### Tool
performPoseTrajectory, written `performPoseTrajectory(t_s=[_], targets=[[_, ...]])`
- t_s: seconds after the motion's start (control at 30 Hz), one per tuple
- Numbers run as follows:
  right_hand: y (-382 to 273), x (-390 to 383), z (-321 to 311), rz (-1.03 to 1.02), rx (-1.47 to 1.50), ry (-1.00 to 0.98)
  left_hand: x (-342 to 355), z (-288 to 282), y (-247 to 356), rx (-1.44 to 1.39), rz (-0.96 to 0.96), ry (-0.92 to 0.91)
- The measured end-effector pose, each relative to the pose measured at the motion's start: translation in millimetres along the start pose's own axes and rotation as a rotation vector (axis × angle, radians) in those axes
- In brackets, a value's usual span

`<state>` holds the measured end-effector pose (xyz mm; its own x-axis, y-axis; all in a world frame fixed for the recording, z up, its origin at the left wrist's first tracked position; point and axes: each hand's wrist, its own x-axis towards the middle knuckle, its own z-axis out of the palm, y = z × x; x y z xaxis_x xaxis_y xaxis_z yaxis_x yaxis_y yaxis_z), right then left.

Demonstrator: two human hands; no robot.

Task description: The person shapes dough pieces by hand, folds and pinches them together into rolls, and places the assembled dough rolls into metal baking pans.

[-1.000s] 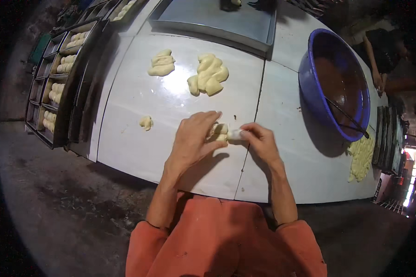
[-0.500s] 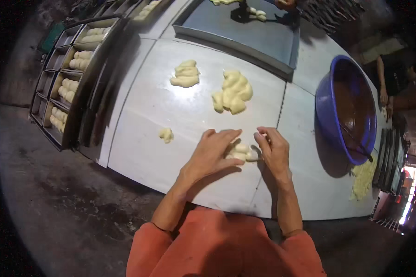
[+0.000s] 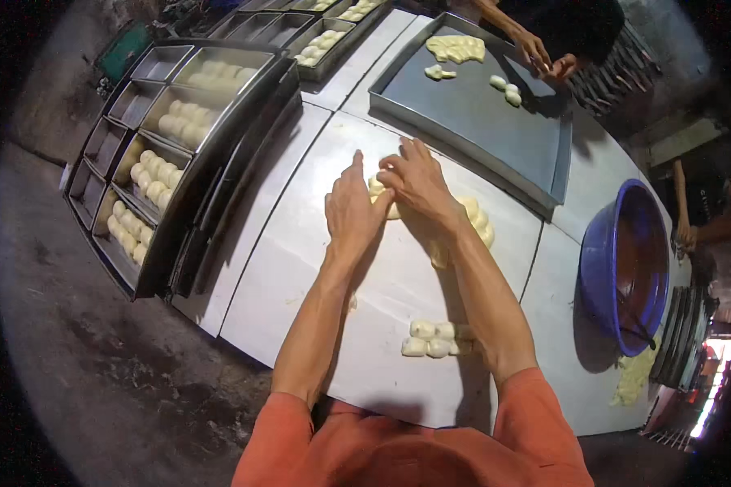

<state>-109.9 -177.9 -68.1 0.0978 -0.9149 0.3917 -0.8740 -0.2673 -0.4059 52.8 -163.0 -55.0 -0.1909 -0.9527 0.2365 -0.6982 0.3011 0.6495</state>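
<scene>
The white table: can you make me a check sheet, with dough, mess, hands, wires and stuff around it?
Surface: white table, dark seams.
Job's things: dough piece, partly covered; bigger dough lump rightward, partly hidden; small dough rolls nearer the person.
Clutter: small dough scrap, left of the rolls.
Hands: left hand and right hand, both at the dough piece.
Cables: nothing clearly seen.
Surroundings: metal pans, some holding dough balls; grey tray; blue bowl; co-worker's hands.

A purple basin point(image 3: 597, 264) with brown contents point(image 3: 643, 252) stands near a grey metal tray point(image 3: 463, 109).
</scene>
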Motion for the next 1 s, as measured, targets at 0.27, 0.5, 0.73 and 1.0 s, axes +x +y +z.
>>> performPoseTrajectory(t_s=[0.27,0.5,0.73,1.0], targets=[[-1,11,-43,0.606,0.771,-0.189,8,-1,-18,-0.023,0.026,-0.097],[-1,8,-62,0.721,0.853,-0.477,16,18,-5,-0.388,0.028,-0.212],[2,9,-81,0.642,0.646,-0.452,19,20,-5,-0.353,0.065,-0.242],[-2,1,-77,0.678,0.696,-0.492,14,11,6,-0.266,0.170,-0.304]])
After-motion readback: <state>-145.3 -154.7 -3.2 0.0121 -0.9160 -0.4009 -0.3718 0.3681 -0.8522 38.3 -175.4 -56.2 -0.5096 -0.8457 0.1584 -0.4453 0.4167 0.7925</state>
